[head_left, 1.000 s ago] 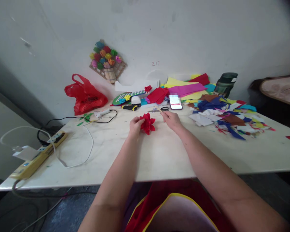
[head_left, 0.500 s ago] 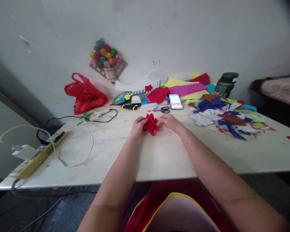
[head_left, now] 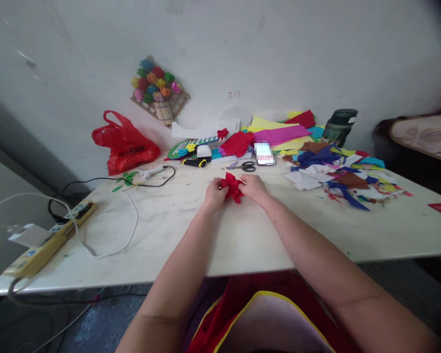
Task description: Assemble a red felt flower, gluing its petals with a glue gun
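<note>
A red paper flower [head_left: 233, 188] with pointed petals is held just over the near middle of the white table. My left hand [head_left: 216, 192] pinches its left side between thumb and fingers. On the other side my right hand [head_left: 254, 188] is closed, its fingertips against the right petals. A thin pale stick [head_left: 238, 181] shows at those fingertips, lying across the flower's upper right; its far end is hidden. Just beyond the hands lie black-handled scissors [head_left: 248, 166] and a phone [head_left: 264, 153] with a lit screen.
Coloured paper scraps [head_left: 341, 176] are heaped on the right, before a dark bottle [head_left: 340, 126]. Leftward are a glue gun [head_left: 151, 171], a red plastic bag [head_left: 127, 144] and a power strip [head_left: 51, 240] with looping cables. A box cutter [head_left: 195, 162] lies at the back.
My right fingers have closed in on the flower's right petals. The flower has turned and looks more bunched. The view has shifted slightly.
</note>
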